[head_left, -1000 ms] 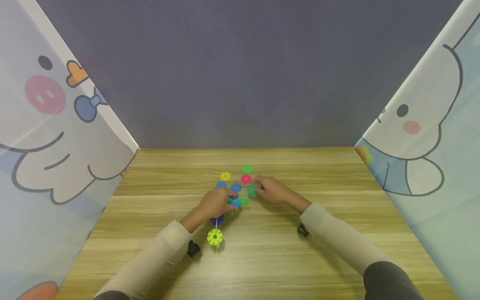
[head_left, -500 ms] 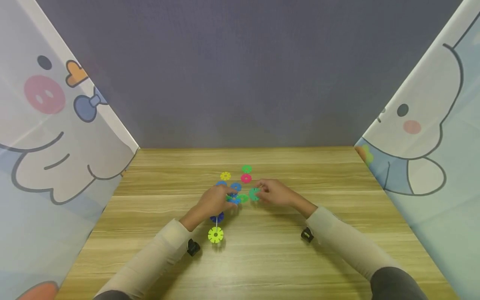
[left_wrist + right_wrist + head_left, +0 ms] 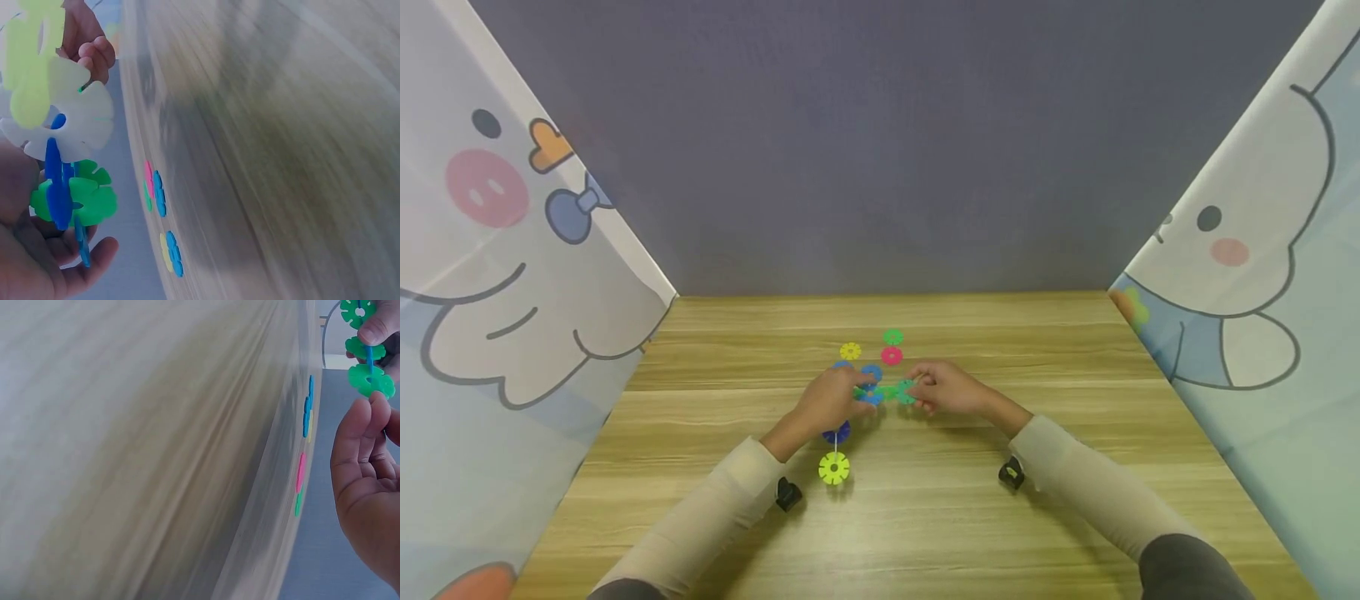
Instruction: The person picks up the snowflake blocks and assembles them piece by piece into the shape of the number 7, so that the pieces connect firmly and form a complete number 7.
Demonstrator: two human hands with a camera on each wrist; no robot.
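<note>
My left hand point(image 3: 826, 404) grips a joined string of slotted flower-shaped plastic discs, held above the table. Lowest in the head view hangs its yellow-green disc point(image 3: 833, 468), below a dark blue disc point(image 3: 837, 432). A white disc point(image 3: 94, 119) also belongs to the string, edge-on in the head view. At my left fingertips are a light blue disc point(image 3: 871, 395) and a green disc point(image 3: 888, 392). My right hand point(image 3: 953, 388) pinches another green disc point(image 3: 907, 392) right beside that one. Whether their slots are engaged, I cannot tell.
Loose discs lie flat beyond the hands on the wooden table point(image 3: 1000, 517): yellow point(image 3: 850, 351), green point(image 3: 892, 337), pink point(image 3: 891, 356) and two blue ones, the nearer blue disc point(image 3: 871, 372) close to my left fingers. A grey panel point(image 3: 895, 167) rises behind; printed panels flank both sides.
My right hand first drew slightly right and down with its green disc, then turned it toward the left-hand string. The string has tilted and risen slightly; the loose discs stay put.
</note>
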